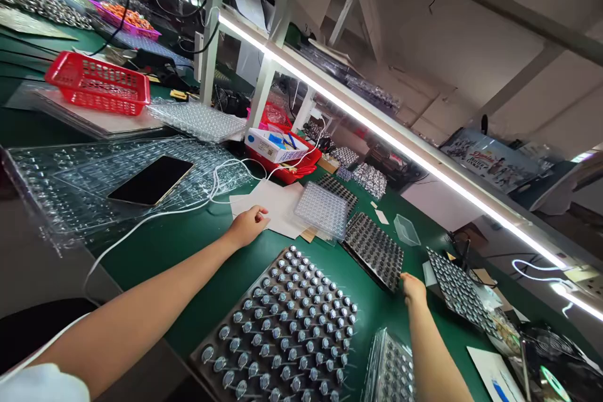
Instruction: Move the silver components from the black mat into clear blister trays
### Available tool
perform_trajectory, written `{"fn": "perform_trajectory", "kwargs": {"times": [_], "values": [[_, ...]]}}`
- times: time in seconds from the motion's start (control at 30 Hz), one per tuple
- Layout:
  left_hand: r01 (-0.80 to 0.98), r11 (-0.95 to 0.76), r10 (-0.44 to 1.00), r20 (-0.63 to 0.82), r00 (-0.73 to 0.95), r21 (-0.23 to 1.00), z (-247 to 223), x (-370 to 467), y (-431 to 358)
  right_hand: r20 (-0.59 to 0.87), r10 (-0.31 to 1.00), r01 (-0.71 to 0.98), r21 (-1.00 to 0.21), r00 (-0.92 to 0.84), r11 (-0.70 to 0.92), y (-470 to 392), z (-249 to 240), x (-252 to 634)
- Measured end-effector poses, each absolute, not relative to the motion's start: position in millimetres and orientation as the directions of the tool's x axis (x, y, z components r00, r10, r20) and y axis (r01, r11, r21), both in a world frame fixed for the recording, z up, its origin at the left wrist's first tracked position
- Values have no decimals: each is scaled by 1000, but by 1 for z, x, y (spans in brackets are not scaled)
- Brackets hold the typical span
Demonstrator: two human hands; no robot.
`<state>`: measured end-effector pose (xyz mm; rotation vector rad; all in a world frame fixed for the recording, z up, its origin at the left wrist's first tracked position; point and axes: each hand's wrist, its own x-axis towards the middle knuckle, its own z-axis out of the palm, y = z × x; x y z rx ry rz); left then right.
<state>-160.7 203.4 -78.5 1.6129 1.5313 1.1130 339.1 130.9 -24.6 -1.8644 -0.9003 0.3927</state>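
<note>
Before us on the tabletop (155,257) lies a tray of parts (241,303), with a tray stack (389,367) to its right. Beyond, an upper tray (323,208) overlaps the paper sheets (273,201); a second tray (374,248) lies right of it. On our left, a phone (151,180) lies on the flat trays (61,182); behind them, a basket (101,97) sits on stacked sheets (85,118).

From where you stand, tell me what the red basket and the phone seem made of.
Red basket: probably glossy moulded plastic, judging by its bright, even colour and lattice walls. Phone: likely a smooth glass front, given its flat black sheen; the pale rim could be metal or plastic.
</note>
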Motion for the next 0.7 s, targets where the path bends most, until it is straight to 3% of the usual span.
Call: {"fn": "perform_trajectory", "kwargs": {"times": [0.1, 0.2, 0.27, 0.4, 0.57, 0.7], "values": [[457, -105, 990, 136, -34, 883, -79, -161, 204, -8, 748, 402, -840, 664, -365, 125, -8, 328], [454, -101, 991, 129, -31, 885, -79, -161, 203, -81, 832, 440, -818, 549, -370, 106, 13, 299], [447, -111, 989, 141, -35, 888, -78, -159, 201, -98, 903, 488, -814, 417, -314, 80, 28, 267], [407, -162, 985, 171, 15, 899, -74, -151, 190, -2, 997, 675, -736, 72, -51, 9, 50, 198], [324, -241, 968, 204, 142, 915, -65, -132, 172, -34, 995, 761, -647, -91, 47, -42, 47, 161], [314, -264, 964, 235, 128, 912, -66, -119, 168, 39, 978, 873, -444, -206, 202, -5, 36, 160]]}}
